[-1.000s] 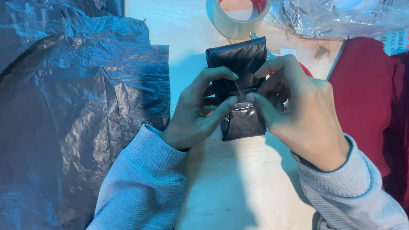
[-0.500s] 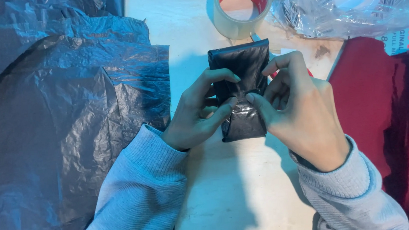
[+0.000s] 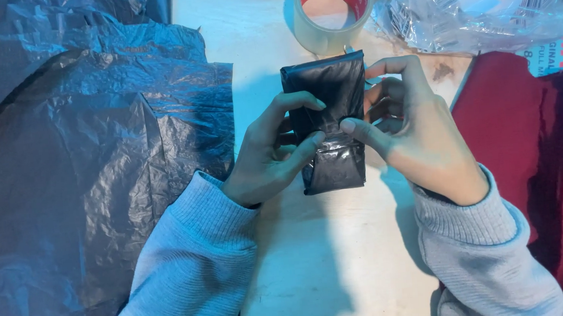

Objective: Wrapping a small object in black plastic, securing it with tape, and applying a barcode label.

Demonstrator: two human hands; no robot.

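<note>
Item, as I read it: small black wrapped packet (image 3: 329, 125) mid-table, folded and partly taped, pinched by my left hand (image 3: 269, 153) and right hand (image 3: 411, 126); tape roll (image 3: 332, 9) far, sealing apparently unfinished.

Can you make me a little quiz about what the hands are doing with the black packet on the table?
1. True or false: both hands touch the black packet.
2. What round thing stands on the table just beyond the packet? A) a roll of clear tape B) a cup C) a ball
3. What lies spread out beside the left hand?

Key
1. True. The left hand grips the packet's left edge, and the right hand presses its thumb on the front with its fingers at the right edge.
2. A, the roll of clear tape with a red core.
3. Crinkled dark plastic sheets.
</note>
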